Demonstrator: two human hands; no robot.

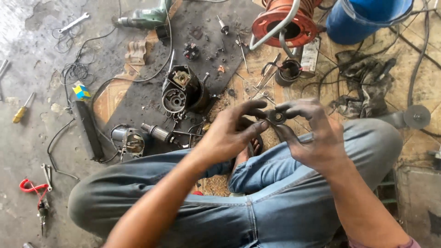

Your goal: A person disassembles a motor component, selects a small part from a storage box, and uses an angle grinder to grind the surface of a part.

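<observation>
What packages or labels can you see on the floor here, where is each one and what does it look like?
Small box: far left on the grey floor beside a black bar, blue and yellow, squarish.
Flat packet: top centre below the orange cable reel, upright rectangle, pale with dark and red print.
No signs or screens show.

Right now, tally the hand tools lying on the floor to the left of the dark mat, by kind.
Wrench: 1
Yellow-handled screwdriver: 1
Red-handled pliers: 1
Total: 3
Both hands, left hand and right hand, grip a small black round part, not a tool.
</observation>
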